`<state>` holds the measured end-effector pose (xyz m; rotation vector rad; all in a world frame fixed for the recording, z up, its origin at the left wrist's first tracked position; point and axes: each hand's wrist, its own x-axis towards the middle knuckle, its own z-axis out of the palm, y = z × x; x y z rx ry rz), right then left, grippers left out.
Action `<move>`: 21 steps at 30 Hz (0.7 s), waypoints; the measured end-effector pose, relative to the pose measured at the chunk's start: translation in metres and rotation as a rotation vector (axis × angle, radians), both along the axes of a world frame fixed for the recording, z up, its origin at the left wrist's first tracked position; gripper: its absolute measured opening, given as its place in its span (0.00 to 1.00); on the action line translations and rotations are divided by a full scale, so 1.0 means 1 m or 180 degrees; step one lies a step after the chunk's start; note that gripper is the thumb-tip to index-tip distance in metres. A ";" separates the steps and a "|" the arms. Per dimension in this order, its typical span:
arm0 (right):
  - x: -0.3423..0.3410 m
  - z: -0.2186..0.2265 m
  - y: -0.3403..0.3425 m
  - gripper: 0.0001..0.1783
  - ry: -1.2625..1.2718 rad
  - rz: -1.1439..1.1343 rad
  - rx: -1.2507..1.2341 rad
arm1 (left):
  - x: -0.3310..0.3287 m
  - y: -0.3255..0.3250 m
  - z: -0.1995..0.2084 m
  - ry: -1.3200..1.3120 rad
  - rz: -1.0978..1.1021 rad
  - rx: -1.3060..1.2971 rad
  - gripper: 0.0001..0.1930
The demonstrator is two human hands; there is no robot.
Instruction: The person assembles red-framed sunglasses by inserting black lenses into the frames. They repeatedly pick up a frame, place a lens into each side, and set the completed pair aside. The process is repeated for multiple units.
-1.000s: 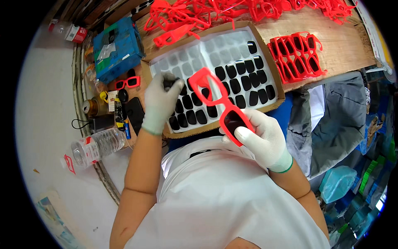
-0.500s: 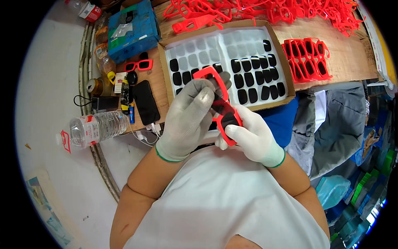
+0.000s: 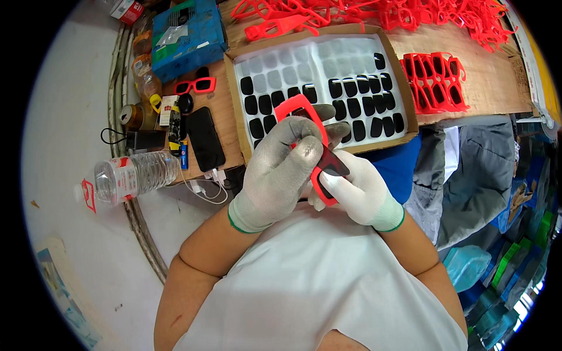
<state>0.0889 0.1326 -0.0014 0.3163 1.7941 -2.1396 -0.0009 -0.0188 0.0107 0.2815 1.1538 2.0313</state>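
Red sunglasses [image 3: 318, 124] are held in front of my body by both hands, tilted with one end up toward the box. My left hand [image 3: 280, 167], in a white glove with grey-smudged fingers, closes around their upper part. My right hand [image 3: 360, 190], also white-gloved, grips the lower part, thumb pressed near the rim. A dark lens [image 3: 335, 164] shows at the lower eye opening, partly standing out from the rim; the fingers hide how it sits. Just beyond the hands, a shallow cardboard box [image 3: 414, 124] holds rows of dark lenses [image 3: 359, 130] in a white sheet.
Several finished-looking red sunglasses [image 3: 434, 82] stand right of the box. Loose red frames [image 3: 410, 14] pile up behind it. At left are another red pair [image 3: 195, 86], a phone [image 3: 205, 140], a blue box [image 3: 190, 44] and a large water bottle [image 3: 134, 177].
My left hand has shifted right and slightly down, closer to my right hand. The dark lens now sticks out to the right of the lower rim.
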 end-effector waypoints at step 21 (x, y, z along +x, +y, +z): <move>0.000 0.004 -0.008 0.13 0.0503 0.0174 0.0629 | 0.010 -0.012 0.000 0.0446 0.0078 -0.0225 0.08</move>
